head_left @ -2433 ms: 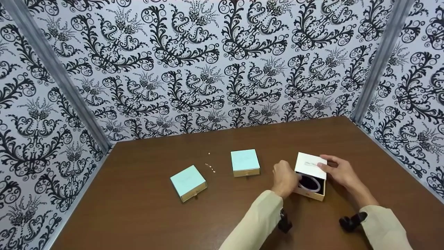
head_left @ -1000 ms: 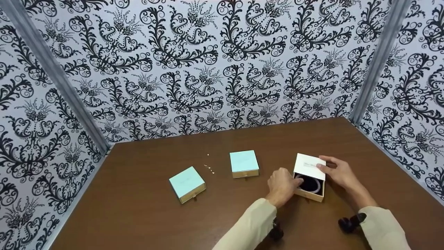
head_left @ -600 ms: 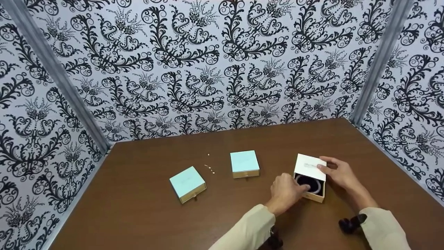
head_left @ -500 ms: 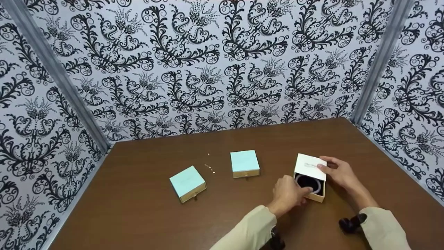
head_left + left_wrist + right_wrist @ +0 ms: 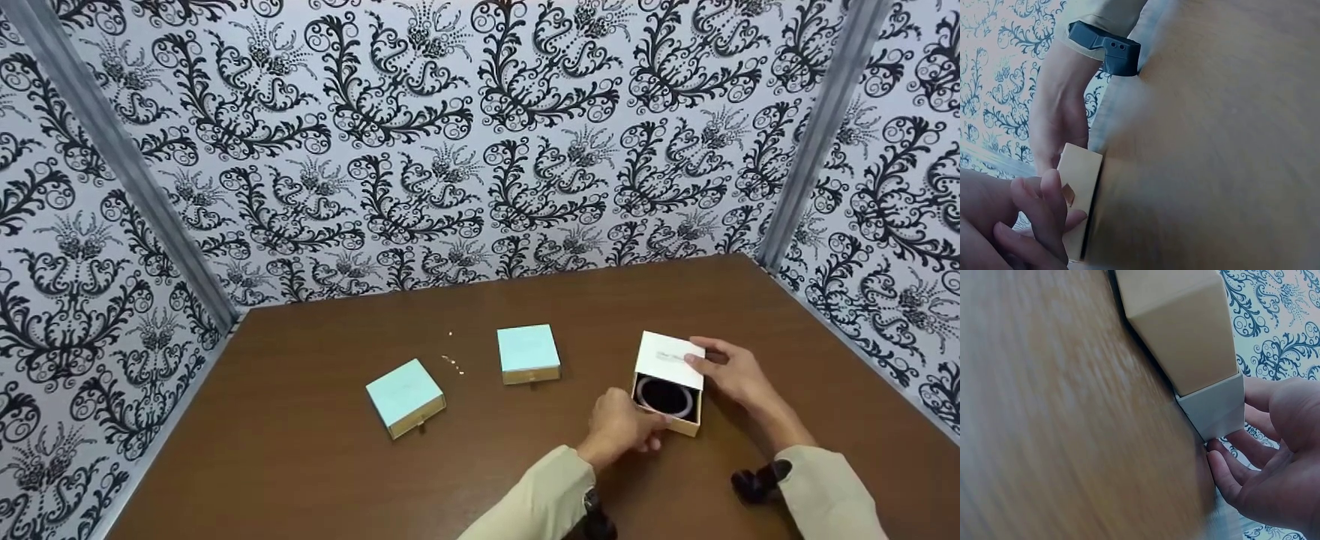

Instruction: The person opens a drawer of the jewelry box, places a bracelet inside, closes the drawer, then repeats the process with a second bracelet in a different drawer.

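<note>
A white slide-out gift box (image 5: 670, 358) stands at the right of the table, its drawer (image 5: 684, 427) partly out. On the drawer's dark lining lies a pale lilac bangle (image 5: 688, 403). My right hand (image 5: 739, 375) holds the white sleeve, thumb on top; the right wrist view has its fingertips at the sleeve's lower rear edge (image 5: 1216, 410). At the drawer's front left corner, my left hand (image 5: 621, 424) lays its thumb along the front wall, other fingers loosely bent below. A small brown pull tab (image 5: 1068, 194) shows beside those fingers in the left wrist view.
Two closed mint-green boxes with gold drawer fronts stand to the left, one nearer the middle (image 5: 529, 349) and one farther left (image 5: 405, 394). Small white bits (image 5: 453, 364) lie scattered between them. Patterned panels (image 5: 450, 150) border the brown table (image 5: 337, 480).
My left hand has come out from beside the bangle and moved to the drawer's front. The bangle, tilted earlier, now lies flat in the drawer. My right hand stays on the sleeve.
</note>
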Demonstrator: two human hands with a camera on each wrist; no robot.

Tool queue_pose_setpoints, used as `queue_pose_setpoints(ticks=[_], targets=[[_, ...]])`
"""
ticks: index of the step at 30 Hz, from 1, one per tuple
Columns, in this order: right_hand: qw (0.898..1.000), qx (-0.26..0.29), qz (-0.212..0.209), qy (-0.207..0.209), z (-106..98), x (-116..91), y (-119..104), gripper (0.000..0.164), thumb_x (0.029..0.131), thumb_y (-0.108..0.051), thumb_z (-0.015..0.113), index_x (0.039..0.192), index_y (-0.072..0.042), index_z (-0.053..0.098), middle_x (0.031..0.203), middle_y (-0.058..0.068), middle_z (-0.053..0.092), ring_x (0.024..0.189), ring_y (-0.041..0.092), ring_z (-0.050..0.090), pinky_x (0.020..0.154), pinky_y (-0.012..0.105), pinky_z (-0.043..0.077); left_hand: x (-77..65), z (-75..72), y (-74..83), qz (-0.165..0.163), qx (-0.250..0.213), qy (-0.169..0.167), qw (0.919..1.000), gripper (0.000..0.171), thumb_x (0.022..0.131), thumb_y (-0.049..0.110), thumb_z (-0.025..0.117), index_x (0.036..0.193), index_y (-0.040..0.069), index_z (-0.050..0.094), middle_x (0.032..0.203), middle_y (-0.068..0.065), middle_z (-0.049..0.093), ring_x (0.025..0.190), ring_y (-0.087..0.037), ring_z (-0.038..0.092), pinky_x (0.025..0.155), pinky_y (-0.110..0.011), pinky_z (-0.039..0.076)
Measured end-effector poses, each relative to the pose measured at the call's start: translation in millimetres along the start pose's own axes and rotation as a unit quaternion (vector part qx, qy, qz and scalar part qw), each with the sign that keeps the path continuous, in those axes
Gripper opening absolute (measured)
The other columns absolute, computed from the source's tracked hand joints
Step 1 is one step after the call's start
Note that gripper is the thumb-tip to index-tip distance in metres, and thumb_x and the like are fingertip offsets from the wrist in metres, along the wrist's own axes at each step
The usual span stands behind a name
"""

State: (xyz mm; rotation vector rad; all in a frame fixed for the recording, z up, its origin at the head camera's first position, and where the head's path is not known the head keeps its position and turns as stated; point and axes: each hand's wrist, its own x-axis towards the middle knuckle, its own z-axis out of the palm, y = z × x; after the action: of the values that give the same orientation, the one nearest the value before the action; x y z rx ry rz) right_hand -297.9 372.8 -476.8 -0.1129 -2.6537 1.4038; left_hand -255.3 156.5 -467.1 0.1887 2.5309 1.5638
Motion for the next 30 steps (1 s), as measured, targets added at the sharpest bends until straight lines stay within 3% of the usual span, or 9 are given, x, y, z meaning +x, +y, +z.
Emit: queue_pose_setpoints(ticks=[10,14,18,22,27,30], targets=[[1.000,0.004,0.002,-0.002,0.1,-0.1,0.1,0.060,0.099,-0.032,0.064,0.142,0.006,0.050,0.139,0.036,0.054,0.127,0.041,0.054,0.079,0.009,0.045,1.4,4.0,-6.0,-0.017,-0.118,-0.019,0.9927,0.026,0.077,-0.003,0.081,0.056,0.004,0.067,0.043,-0.002,0.059,0.032,-0.004,0.045,0.034,-0.015,0.035],[1.000,-0.004,-0.001,0.004,-0.8,0.9,0.0,0.059,0.098,-0.032,0.066,0.140,0.006,0.052,0.136,0.035,0.056,0.116,0.028,0.061,0.077,0.010,0.045,2.1,5.6,-5.2,-0.017,-0.137,-0.017,0.9903,0.023,0.077,-0.003,0.080,0.058,0.001,0.069,0.043,0.000,0.058,0.033,-0.004,0.047,0.035,-0.015,0.036],[1.000,-0.010,-0.004,0.008,-1.2,1.7,0.2,0.058,0.097,-0.032,0.067,0.140,0.006,0.053,0.134,0.034,0.058,0.103,0.006,0.058,0.076,0.011,0.046,2.5,7.4,-3.7,-0.015,-0.141,-0.009,0.9899,0.022,0.077,-0.005,0.078,0.058,0.001,0.069,0.044,0.000,0.058,0.033,-0.004,0.047,0.035,-0.016,0.037],[1.000,-0.009,-0.003,0.007,-0.8,2.2,0.7,0.059,0.097,-0.032,0.067,0.140,0.005,0.053,0.134,0.034,0.058,0.097,-0.001,0.055,0.077,0.010,0.046,2.5,9.4,-3.1,-0.010,-0.119,0.008,0.9928,0.022,0.077,-0.007,0.076,0.057,0.001,0.068,0.045,-0.001,0.060,0.033,-0.004,0.046,0.035,-0.017,0.039],[1.000,-0.005,-0.004,0.006,-0.4,3.0,1.6,0.058,0.097,-0.031,0.067,0.140,0.006,0.053,0.134,0.035,0.058,0.097,-0.001,0.056,0.077,0.010,0.046,4.9,11.2,-3.6,-0.011,-0.105,0.027,0.9941,0.023,0.076,-0.009,0.074,0.056,0.001,0.067,0.043,0.000,0.058,0.033,-0.004,0.045,0.035,-0.017,0.037],[1.000,-0.007,-0.005,0.007,0.1,3.0,1.8,0.058,0.098,-0.031,0.066,0.140,0.006,0.053,0.134,0.035,0.058,0.105,0.012,0.061,0.077,0.010,0.046,6.5,13.0,-3.9,-0.014,-0.104,0.035,0.9939,0.025,0.075,-0.008,0.074,0.055,0.003,0.065,0.043,0.001,0.058,0.033,-0.004,0.045,0.035,-0.017,0.037]])
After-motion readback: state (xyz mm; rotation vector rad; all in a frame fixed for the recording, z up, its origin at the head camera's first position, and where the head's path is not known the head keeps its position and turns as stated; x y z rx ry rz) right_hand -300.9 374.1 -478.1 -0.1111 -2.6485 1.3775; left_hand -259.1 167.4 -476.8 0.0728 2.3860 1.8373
